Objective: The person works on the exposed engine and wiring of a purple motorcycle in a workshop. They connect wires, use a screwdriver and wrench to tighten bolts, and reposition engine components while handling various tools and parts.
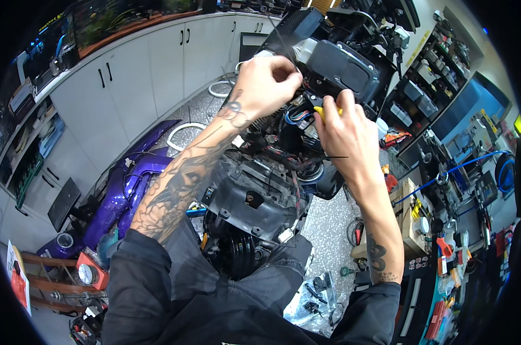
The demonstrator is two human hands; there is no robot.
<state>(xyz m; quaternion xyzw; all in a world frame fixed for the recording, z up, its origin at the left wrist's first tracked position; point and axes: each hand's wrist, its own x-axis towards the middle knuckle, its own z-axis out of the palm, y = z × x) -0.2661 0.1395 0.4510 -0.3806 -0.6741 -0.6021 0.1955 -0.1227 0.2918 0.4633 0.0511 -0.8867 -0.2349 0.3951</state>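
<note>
My left hand (271,82) pinches a thin black strip (282,39), perhaps a cable tie, between thumb and fingers. It is above the stripped frame of a scooter or motorcycle. My right hand (349,129) grips a yellow-handled tool (325,113); its working end is hidden. Another thin black strip (339,157) shows beside that hand's heel. Between and below the hands lie coloured wires (297,116) and a dark wiring harness (273,151). A dusty black plastic panel (251,194) faces me, and a white connector (285,235) hangs at its lower right.
Beyond my hands is a black plastic housing (344,71). Purple body panels (118,194) rest on the floor at left, before white cabinets (131,73). A plastic bag of small black parts (314,299) lies by my knee. Tool-laden benches and a blue hose (454,168) are at right.
</note>
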